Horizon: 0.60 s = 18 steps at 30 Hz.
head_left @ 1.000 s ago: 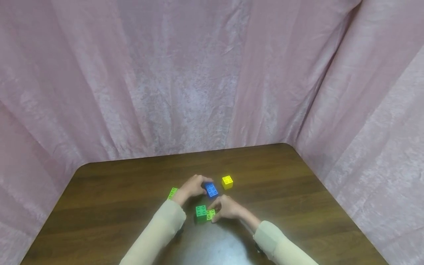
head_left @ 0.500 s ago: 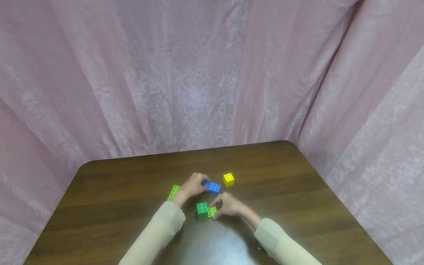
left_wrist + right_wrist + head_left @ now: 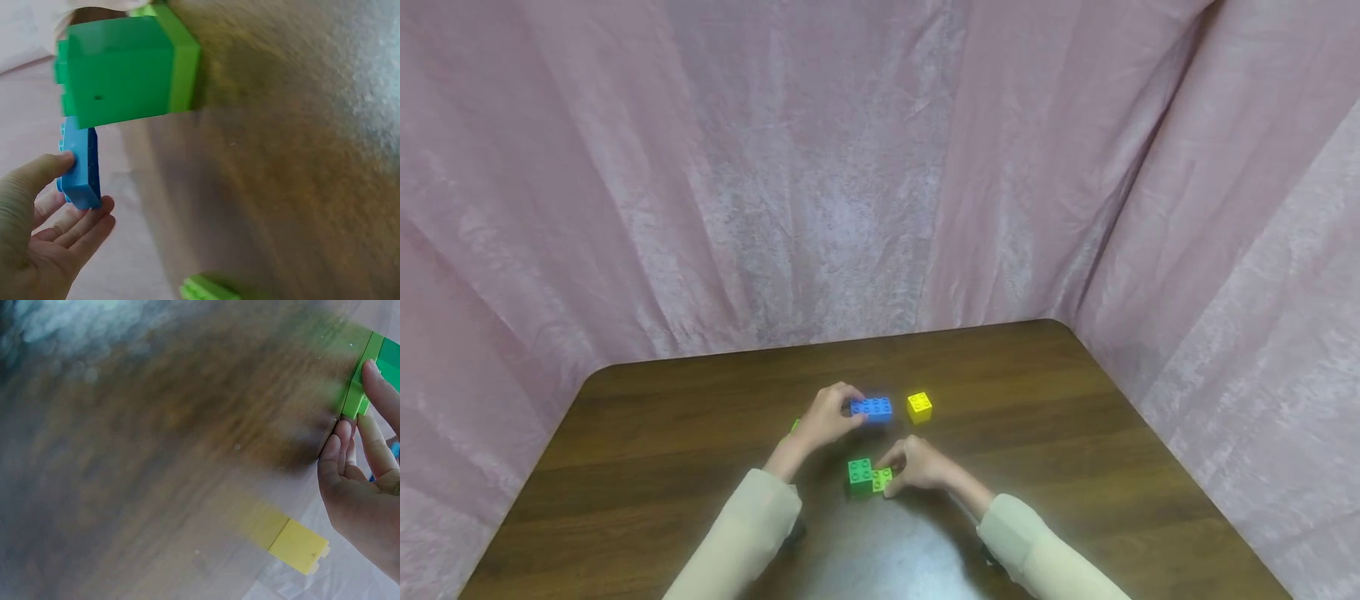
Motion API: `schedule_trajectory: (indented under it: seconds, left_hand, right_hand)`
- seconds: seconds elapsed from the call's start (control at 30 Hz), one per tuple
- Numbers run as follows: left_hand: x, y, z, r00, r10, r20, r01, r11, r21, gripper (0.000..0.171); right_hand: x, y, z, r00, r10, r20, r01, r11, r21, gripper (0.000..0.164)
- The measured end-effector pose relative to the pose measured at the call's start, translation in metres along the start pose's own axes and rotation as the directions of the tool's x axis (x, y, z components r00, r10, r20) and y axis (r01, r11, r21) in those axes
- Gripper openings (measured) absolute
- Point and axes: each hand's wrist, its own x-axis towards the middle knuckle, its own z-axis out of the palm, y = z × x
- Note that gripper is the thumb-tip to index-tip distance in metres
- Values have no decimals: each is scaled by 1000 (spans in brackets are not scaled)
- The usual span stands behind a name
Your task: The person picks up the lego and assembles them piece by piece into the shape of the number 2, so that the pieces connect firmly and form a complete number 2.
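My left hand (image 3: 826, 417) pinches one end of a blue 2x4 toy building brick (image 3: 874, 409) between thumb and fingers. In the left wrist view, the blue brick (image 3: 84, 165) shows its studs toward the left. Closer to me, a dark green square brick (image 3: 860, 476) sits on the left part of a lime green brick (image 3: 883, 480). The thumb and fingers of my right hand (image 3: 922, 464) grip the lime brick's right end; the right wrist view shows the thumb on the lime brick (image 3: 356, 394).
A yellow square brick (image 3: 919, 407) stands right of the blue one. Another lime green brick (image 3: 795, 425) lies mostly hidden behind my left hand, and its end (image 3: 209, 289) shows in the left wrist view. Pink curtains (image 3: 820, 167) hang behind the brown wooden table (image 3: 1060, 467).
The blue brick has turned from pointing away from me to lying crosswise, and my left hand has carried it slightly back and left. My right hand keeps its grip on the lime brick.
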Motion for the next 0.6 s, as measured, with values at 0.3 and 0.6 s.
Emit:
schedule_trajectory:
  seconds: [0.3, 0.6]
  left_hand:
    - [-28, 24, -15, 999, -26, -35, 24, 997, -68, 25]
    - [-52, 36, -5, 999, -40, -35, 38, 997, -71, 25]
  right_hand:
    - [0, -1, -2, 1000, 21, 2, -21, 1000, 5, 37]
    - [-3, -2, -1, 1000, 14, -22, -13, 999, 31, 39]
